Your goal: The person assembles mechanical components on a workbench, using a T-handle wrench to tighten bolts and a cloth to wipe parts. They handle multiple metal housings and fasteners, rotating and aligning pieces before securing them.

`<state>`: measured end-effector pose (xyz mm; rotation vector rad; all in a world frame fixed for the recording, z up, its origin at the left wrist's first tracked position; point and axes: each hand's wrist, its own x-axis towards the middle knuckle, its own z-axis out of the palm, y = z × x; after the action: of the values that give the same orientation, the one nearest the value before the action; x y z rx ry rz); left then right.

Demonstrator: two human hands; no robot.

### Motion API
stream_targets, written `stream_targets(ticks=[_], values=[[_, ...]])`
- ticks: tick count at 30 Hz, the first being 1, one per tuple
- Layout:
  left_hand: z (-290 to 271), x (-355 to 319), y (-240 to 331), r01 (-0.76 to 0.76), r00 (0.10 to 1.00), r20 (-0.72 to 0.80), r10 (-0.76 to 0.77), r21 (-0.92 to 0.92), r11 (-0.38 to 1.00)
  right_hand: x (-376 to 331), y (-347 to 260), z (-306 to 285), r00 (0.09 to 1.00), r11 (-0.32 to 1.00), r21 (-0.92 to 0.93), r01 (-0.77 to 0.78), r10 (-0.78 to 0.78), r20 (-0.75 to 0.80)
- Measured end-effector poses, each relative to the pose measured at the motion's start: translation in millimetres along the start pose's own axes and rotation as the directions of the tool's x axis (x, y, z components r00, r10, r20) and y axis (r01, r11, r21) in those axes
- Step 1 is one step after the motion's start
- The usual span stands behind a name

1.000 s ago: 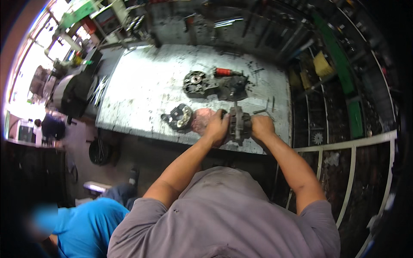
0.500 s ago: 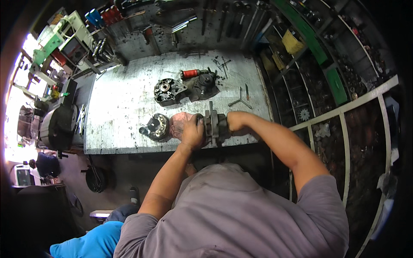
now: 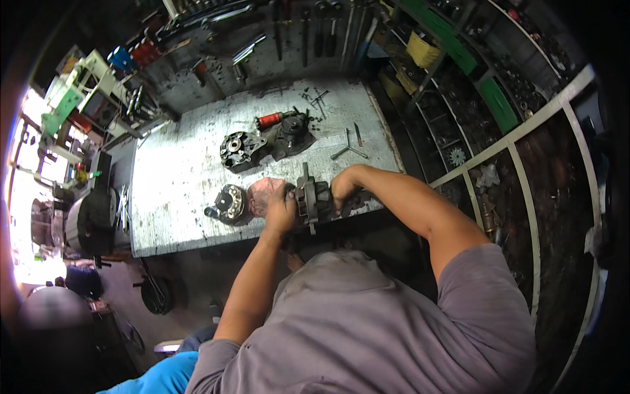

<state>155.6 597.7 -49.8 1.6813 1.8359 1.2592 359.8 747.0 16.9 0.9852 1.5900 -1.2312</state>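
The person is working on a dark metal housing [image 3: 312, 199] that stands on edge at the near rim of the grey tabletop [image 3: 177, 184], with one hand on each side of it. To do this step well, in all likelihood the housing should stay pressed down on the tabletop so it cannot roll or tip toward the edge. The two hands should also pull or twist evenly, since an uneven pull could jam the halves or send the part off the rim.

The left hand [image 3: 281, 209] is curled closed around the left face of the housing, its fingers wrapped onto the metal. Just left of it lies a copper-coloured rotor [image 3: 262, 195], touching or nearly touching the hand. A round end cover [image 3: 230, 205] lies beside that.

The right hand [image 3: 342, 190] is also closed, gripping the right side of the housing, with its forearm reaching in from the right. How firmly either hand clamps cannot be told.

Farther back on the tabletop sit another motor casing [image 3: 239, 149], a red-handled tool [image 3: 269, 120] and a few loose bolts [image 3: 348, 148], well apart from the hands.
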Motion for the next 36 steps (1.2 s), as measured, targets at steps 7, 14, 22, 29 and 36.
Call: stream_targets(ticks=[7,14,22,29,36], values=[[2,30,9,0.345,0.922,0.177,-0.344,0.029,0.938,7,20,57,0.304,0.884,-0.464,-0.066,-0.425,-0.853],[-1,40,34,0.332,0.915,0.206,-0.347,0.106,0.937,-41,45,24,0.559,0.904,-0.419,-0.085,-0.305,-0.771],[4,39,23,0.325,0.922,0.196,-0.334,0.081,0.942,-40,50,50,0.438,0.885,-0.459,-0.075,-0.385,-0.812],[9,40,0,0.279,0.942,0.188,-0.278,0.019,0.96,-3,33,46,0.231,0.821,-0.562,-0.106,-0.529,-0.817],[13,30,1,-0.053,0.998,0.015,0.055,-0.114,0.992,12,17,16,0.737,0.924,-0.38,0.039,-0.283,-0.614]])
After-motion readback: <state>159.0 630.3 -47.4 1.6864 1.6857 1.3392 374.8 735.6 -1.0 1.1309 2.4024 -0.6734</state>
